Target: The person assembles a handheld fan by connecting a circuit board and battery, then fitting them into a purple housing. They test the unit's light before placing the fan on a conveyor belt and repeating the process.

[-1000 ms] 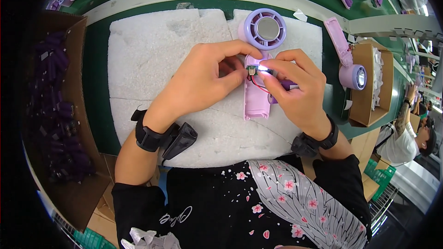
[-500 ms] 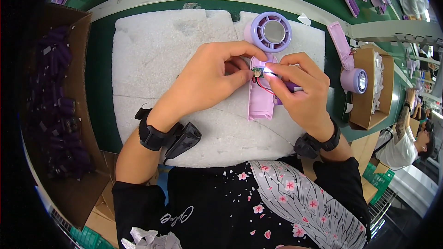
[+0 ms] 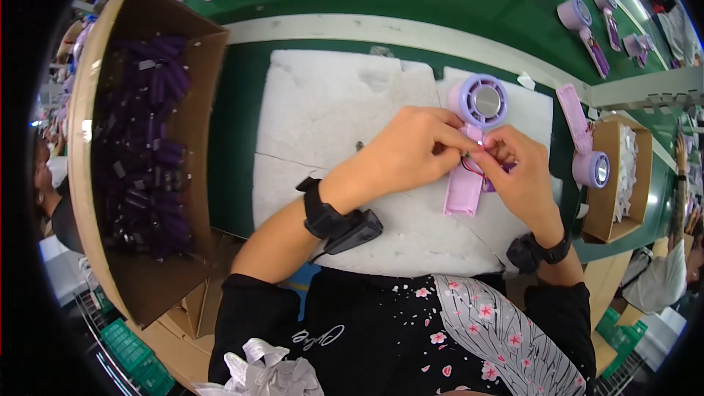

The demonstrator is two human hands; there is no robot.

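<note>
Some foam [image 3: 330, 103] on green tabletop [image 3: 240, 117]

Green workbench [image 3: 411, 0], parts carton [image 3: 205, 103] and co-workers [image 3: 656, 282] mark a factory.

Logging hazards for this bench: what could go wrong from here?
1. The red wire loops by the fingertips of the left hand and right hand; it might get snagged or tugged.
2. The open pink handle lies on the foam sheet with no clamp visible; it could slip.
3. Fingers cover the contact spot, so a misplaced part might go unnoticed.
</note>
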